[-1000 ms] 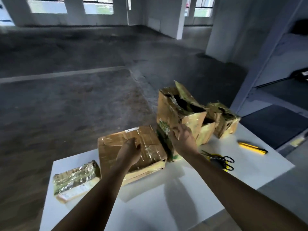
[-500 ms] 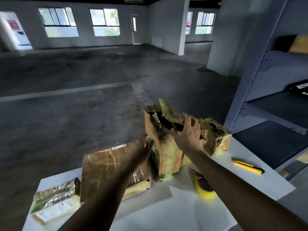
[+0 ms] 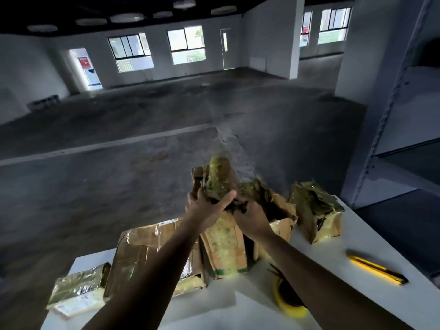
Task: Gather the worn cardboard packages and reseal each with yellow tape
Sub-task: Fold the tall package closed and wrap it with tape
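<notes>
A tall worn cardboard package (image 3: 225, 248) stands upright in the middle of the white table (image 3: 238, 310), its torn top flaps open. My left hand (image 3: 207, 206) grips the raised, tape-covered top flap (image 3: 217, 177). My right hand (image 3: 250, 219) holds the package's upper right edge, its fingers hidden inside the torn opening. A flat wide package (image 3: 145, 253) lies to the left, a small shiny one (image 3: 78, 289) at the table's left end. Two more crumpled packages (image 3: 314, 213) stand to the right. The yellow tape roll (image 3: 289, 301) lies partly under my right forearm.
A yellow utility knife (image 3: 376, 270) lies near the table's right edge. Dark scissor handles (image 3: 275, 272) peek out by the tape roll. Grey metal shelving (image 3: 392, 139) stands close on the right. Beyond the table is bare concrete floor.
Both hands moved up onto the tall package's top; my left hand left the flat package and now grips the top flap. The camera tilted upward.
</notes>
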{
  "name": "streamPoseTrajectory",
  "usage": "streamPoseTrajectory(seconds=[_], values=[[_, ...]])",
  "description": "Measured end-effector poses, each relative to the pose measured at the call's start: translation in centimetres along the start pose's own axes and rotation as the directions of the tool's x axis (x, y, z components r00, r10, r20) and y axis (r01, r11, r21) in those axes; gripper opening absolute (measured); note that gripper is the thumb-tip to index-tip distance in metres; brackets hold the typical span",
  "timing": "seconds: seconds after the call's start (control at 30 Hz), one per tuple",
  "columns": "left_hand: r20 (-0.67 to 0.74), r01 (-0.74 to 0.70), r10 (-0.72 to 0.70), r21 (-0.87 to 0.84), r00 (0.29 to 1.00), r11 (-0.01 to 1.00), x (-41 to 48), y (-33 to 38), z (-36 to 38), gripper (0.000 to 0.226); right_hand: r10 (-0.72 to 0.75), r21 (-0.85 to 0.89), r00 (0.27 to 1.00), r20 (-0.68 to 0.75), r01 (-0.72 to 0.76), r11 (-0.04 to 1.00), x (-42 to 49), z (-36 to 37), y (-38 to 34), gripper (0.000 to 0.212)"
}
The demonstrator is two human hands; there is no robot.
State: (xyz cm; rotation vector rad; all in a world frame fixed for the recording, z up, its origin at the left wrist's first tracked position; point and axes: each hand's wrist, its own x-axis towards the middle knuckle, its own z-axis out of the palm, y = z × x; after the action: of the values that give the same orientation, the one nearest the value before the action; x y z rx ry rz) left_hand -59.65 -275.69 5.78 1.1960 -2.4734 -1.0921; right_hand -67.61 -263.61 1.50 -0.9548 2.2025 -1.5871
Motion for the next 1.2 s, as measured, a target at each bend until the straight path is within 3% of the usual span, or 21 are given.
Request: streamPoseTrajectory(seconds=[0.13, 0.3, 0.37, 0.5, 0.63, 0.77, 0.83, 0.93, 1.07, 1.2], values=[[-0.165, 0.012, -0.012, -0.002, 0.986, 1.0, -0.3, -0.3, 0.9, 0.12, -0.023, 0.168, 0.999, 0.034, 0.017, 0.986, -0.6, -0.2, 0.2, 0.03], [-0.162, -0.031, 0.033, 0.018, 0.986, 0.999, -1.1, -0.4, 1.1, 0.061, 0.076, 0.277, 0.996, -0.038, -0.063, 0.959, -0.6, -0.4, 1.0, 0.024], [-0.168, -0.043, 0.041, -0.006, 0.985, 0.999, -1.4, -0.6, 1.0, 0.051, 0.083, 0.279, 0.993, -0.088, -0.056, 0.959, -0.6, -0.7, 1.2, 0.024], [-0.132, -0.025, 0.012, -0.096, 0.991, 0.995, -2.6, -0.6, 0.7, 0.06, 0.105, 0.217, 0.987, -0.12, -0.077, 0.973, -1.2, -0.9, 0.5, 0.025], [-0.118, 0.018, -0.032, -0.121, 0.993, 0.993, -3.9, -1.1, 0.1, 0.053, 0.131, 0.191, 0.983, -0.128, -0.106, 0.976, -2.2, -0.3, 0.3, 0.036], [-0.108, 0.053, -0.077, -0.206, 0.991, 0.977, -2.8, -4.2, 1.2, 0.074, 0.188, 0.242, 0.967, -0.169, -0.144, 0.96, -4.3, 0.3, -0.4, 0.034], [-0.075, 0.056, -0.078, -0.265, 0.994, 0.963, -4.5, -4.3, 0.4, 0.057, 0.225, 0.274, 0.95, -0.216, -0.162, 0.948, -5.7, 0.3, -1.1, 0.026], [-0.062, -0.003, -0.02, -0.35, 0.998, 0.937, -9.2, -3.4, -1.8, 0.009, 0.236, 0.327, 0.94, -0.245, -0.149, 0.933, -7.9, 0.5, -2.5, 0.011], [-0.063, -0.052, 0.031, -0.375, 0.998, 0.925, -12.3, -4.9, -2.8, 0.027, 0.262, 0.398, 0.938, -0.228, -0.155, 0.904, -11.2, 1.4, -3.5, 0.007], [-0.044, -0.098, 0.088, -0.378, 0.995, 0.92, -13.4, -7.2, -3.5, 0.022, 0.276, 0.419, 0.945, -0.177, -0.181, 0.89, -14.5, 2.0, -4.2, 0.011]])
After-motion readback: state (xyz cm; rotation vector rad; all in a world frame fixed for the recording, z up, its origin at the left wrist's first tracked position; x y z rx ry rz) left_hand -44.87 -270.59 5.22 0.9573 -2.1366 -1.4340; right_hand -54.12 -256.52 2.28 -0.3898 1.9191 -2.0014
